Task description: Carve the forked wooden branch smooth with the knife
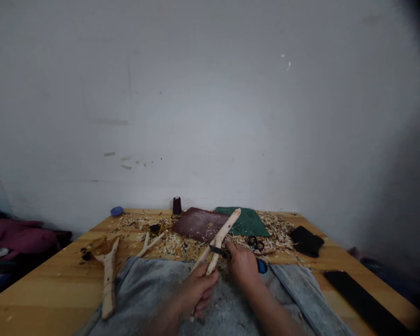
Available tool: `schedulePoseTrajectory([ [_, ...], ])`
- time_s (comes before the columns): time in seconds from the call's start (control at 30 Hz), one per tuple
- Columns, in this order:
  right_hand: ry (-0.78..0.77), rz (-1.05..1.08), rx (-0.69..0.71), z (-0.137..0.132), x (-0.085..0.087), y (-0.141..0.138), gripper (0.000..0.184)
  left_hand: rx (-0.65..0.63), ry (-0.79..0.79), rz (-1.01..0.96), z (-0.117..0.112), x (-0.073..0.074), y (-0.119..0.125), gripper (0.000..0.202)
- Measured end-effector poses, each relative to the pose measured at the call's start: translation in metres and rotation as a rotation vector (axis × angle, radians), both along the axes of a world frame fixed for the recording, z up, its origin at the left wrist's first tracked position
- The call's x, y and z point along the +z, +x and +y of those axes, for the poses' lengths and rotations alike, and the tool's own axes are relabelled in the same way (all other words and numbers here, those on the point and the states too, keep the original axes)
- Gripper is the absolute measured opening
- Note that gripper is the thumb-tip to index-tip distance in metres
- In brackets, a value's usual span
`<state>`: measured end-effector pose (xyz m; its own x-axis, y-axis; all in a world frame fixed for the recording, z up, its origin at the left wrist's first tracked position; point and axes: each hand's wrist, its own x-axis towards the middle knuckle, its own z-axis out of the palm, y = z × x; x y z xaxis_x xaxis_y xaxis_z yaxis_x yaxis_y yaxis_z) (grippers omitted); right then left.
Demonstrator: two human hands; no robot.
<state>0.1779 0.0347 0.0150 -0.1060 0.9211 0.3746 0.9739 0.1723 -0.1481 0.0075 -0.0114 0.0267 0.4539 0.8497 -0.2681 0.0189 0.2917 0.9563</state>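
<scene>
While a roughed-out wooden spoon (108, 284) lies off on the left of the table (38, 291), with a forked twig (150, 245) just past it among the wood shavings (175, 245), the spot I'd worry about is mid-frame. Over a grey cloth (154, 289) across the lap, the left hand (196, 291) has its fingers (205, 298) wrapped tight round a long pale stick (220, 235), which angles up over a maroon leather pad (199, 224). The right hand (243, 266) sits just beside it, fingers closed on a blue-handled knife (262, 266), the dark blade lying across the stick (can't make out the edge itself). If that blade skids off a knot, I'd say it could run into the left hand or the lap, and a dull edge needing extra push would make that likelier. Further right, small black scissors (255, 242) sit near a green cloth (247, 221), then a black pouch (306, 241) and a long black strip (364, 303).
</scene>
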Motion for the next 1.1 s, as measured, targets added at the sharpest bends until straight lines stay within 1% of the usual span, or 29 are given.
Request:
schedulePoseTrajectory([
  [0.1,-0.008,-0.012,-0.014,0.0013,0.0011,0.0032,0.037,-0.007,-0.006,0.003,-0.0006,-0.0005,0.0005,0.047],
  [0.37,0.006,-0.018,0.042,-0.0031,0.0023,-0.0018,0.034,-0.005,0.044,-0.019,0.0027,-0.0045,-0.0003,0.052],
  [0.57,0.012,-0.025,0.055,-0.0030,0.0022,-0.0005,0.033,0.003,0.046,-0.067,0.0020,-0.0076,-0.0008,0.042],
  [0.7,0.002,-0.003,0.042,-0.0048,0.0039,-0.0019,0.034,0.000,0.040,-0.074,0.0036,-0.0094,-0.0017,0.042],
  [0.9,0.012,0.007,0.038,-0.0037,0.0026,0.0001,0.037,-0.001,0.051,-0.056,0.0028,-0.0071,-0.0015,0.041],
  [1.1,0.005,0.002,0.056,-0.0064,0.0066,-0.0013,0.039,0.012,0.037,-0.027,-0.0010,-0.0025,-0.0004,0.039],
])
